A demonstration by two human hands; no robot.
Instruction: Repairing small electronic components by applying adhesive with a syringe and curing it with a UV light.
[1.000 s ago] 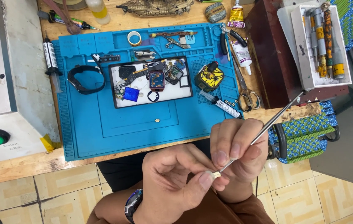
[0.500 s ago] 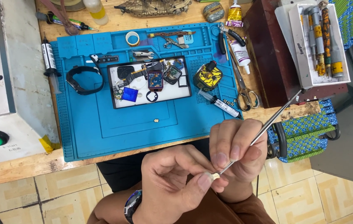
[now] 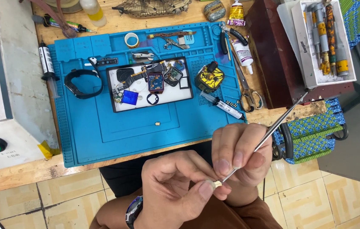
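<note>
Blue mat on the bench, white tray on it, scissors right of mat, tape roll at its top edge, black strap left of tray

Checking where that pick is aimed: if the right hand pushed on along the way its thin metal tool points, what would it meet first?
Almost at once, the tiny pale part pinched in the left hand; the right hand has the metal tool tip at it already.

A thin metal probe is gleaming, smooth and polished. The blue work mat is looking like matt rubber. The wooden counter is showing rough, worn grain, and the floor tiles are shining glossy.
</note>
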